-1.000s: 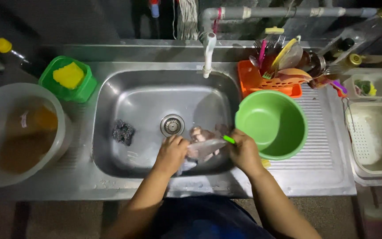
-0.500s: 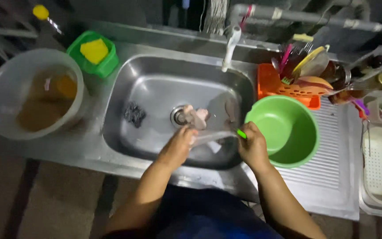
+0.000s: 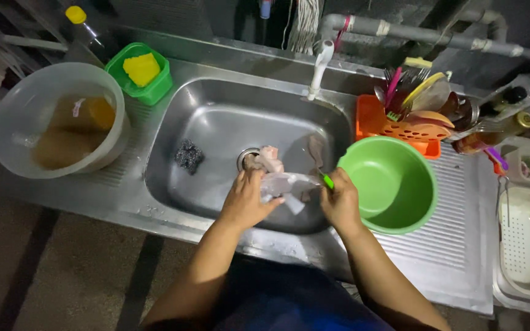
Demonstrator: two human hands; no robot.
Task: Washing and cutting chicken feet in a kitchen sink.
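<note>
Over the steel sink (image 3: 216, 122), near the drain, my left hand (image 3: 246, 199) clamps a pale raw meat piece (image 3: 283, 182); my right hand (image 3: 340, 202) grips a green-handled knife (image 3: 327, 180). It looks soft and slippery, best pinched firmly at its thick end.

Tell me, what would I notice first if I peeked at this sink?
Probably the two hands over the steel sink: the left hand holds a pale piece of raw meat, and the right hand grips a green-handled knife against it. Next, the bright green bowl sits just right of the sink on the ribbed drainboard. Far left stands a big pale tub of brownish water.
</note>
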